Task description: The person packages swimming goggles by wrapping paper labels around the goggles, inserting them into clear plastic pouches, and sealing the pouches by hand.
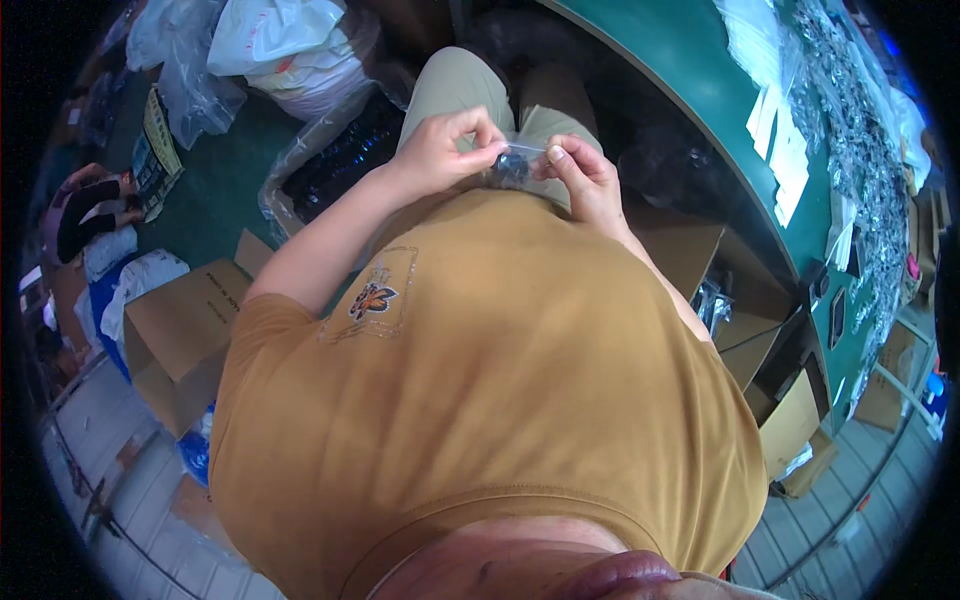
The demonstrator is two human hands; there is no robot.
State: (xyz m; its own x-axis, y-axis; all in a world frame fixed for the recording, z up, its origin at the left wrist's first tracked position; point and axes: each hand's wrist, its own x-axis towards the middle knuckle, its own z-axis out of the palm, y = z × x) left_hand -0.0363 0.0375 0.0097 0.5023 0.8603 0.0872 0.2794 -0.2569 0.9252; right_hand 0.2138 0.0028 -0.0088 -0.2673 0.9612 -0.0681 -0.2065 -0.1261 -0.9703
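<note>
Above my lap, a small clear plastic bag (512, 172) with something dark inside hangs between my two hands. My left hand (452, 148) pinches the bag's top edge at its left corner, thumb against bent fingers. At the opposite corner my right hand (586, 178) grips the same edge between thumb and forefinger. The bag's upper edge is stretched nearly straight between them. What the dark content is, I cannot make out.
A green table (690, 60) curves along the right, bearing a heap of small clear packets (850, 150) and white paper sheets (778, 140). Open cardboard boxes (190, 315) stand at both sides. White plastic bags (290, 60) lie at upper left. Another person (90, 210) sits far left.
</note>
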